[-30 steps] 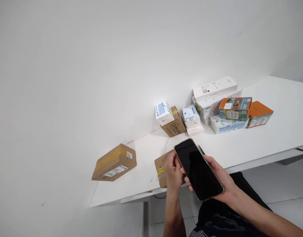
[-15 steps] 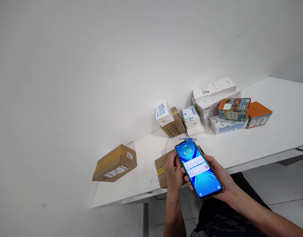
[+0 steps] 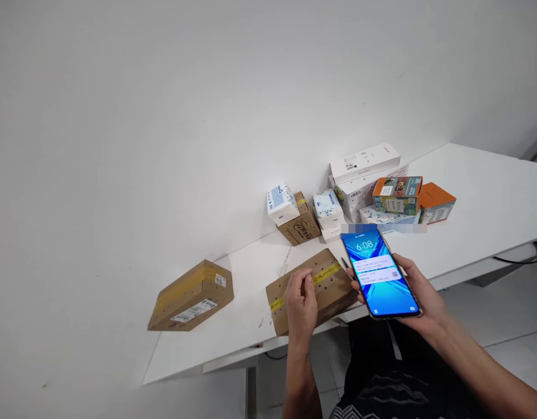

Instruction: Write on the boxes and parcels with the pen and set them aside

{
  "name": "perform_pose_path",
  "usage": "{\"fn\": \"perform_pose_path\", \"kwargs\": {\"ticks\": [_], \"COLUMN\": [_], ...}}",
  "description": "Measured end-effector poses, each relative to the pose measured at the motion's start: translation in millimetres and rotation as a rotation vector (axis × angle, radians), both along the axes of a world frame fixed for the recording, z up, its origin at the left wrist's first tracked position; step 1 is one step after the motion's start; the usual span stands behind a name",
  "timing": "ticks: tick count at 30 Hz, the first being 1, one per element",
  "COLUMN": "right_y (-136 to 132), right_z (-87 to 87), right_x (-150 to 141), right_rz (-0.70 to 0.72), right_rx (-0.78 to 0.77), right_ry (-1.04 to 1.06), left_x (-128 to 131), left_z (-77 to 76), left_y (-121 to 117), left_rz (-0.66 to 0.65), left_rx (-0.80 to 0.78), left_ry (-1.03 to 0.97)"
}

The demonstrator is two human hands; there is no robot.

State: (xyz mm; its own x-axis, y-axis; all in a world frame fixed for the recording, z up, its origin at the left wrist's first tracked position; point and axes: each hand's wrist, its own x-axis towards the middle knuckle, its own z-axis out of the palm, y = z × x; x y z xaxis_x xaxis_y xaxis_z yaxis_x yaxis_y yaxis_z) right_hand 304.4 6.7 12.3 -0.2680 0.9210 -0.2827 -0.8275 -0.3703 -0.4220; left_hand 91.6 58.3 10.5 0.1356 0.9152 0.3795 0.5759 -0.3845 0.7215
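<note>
My right hand holds a phone with a lit blue lock screen, above the table's front edge. My left hand has left the phone and hovers over a brown cardboard box with yellow tape lying near the front edge; its fingers are curled loosely with nothing in them. A second brown box with a shipping label lies at the table's left corner, partly over the edge.
The white table stands against a white wall. At the back lies a pile of packages: a small brown box, white tissue packs, long white boxes, a colourful carton and an orange box.
The phone screen lit up. My left hand let go of the phone and moved over the taped box, while my right hand carried the phone to the right. The view shifted slightly.
</note>
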Motion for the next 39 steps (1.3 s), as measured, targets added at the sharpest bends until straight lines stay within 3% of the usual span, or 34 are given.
{"fn": "perform_pose_path", "kwargs": {"ticks": [3,6,8,10,12,15,19,23,25,28,33,36,39], "right_y": [1.9,8.0,12.8,16.6,18.8,20.3,23.0,24.9,24.7,25.0,30.5,32.2,30.9], "right_z": [-14.7,-45.3,-69.8,-92.2,-109.6,-126.0,-135.8,-137.2,-135.3,-131.0,-129.6,-133.8,-138.3], "right_x": [20.1,38.7,48.3,54.6,58.0,60.5,63.1,61.2,58.1,51.9,33.4,18.7,9.6], "right_rz": [-0.148,-0.302,-0.289,-0.218,-0.17,-0.174,-0.224,-0.281,-0.337,-0.472,-0.595,-0.588,-0.549], "right_rx": [-0.063,-0.023,0.122,0.21,0.277,0.404,0.491,0.5,0.492,0.488,0.757,0.788,0.782], "right_ry": [-0.394,-1.154,-1.689,-2.091,-2.363,-2.605,-2.738,-2.753,-2.748,-2.701,-2.334,-2.167,-2.099], "left_x": [1.3,5.0,6.8,5.4,-0.8,-18.4,-46.1,-75.4,-93.9,-123.2,-143.9,-132.3,-111.3], "left_z": [1.0,1.4,2.2,4.3,8.4,18.0,31.7,40.8,43.0,42.4,34.9,33.3,35.0], "left_y": [-1.4,-2.8,-3.5,-3.6,-2.1,4.5,16.2,18.2,16.6,18.7,51.3,86.3,122.8], "left_rz": [-0.014,-0.006,-0.013,-0.049,-0.109,-0.215,-0.288,-0.247,-0.144,0.148,0.585,0.675,0.677], "left_rx": [0.019,0.069,0.095,0.089,0.059,-0.055,-0.363,-0.439,-0.458,-0.515,-0.608,-0.608,-0.617], "left_ry": [0.045,0.148,0.241,0.357,0.489,0.667,0.843,0.905,0.888,0.87,0.854,0.788,0.75]}}
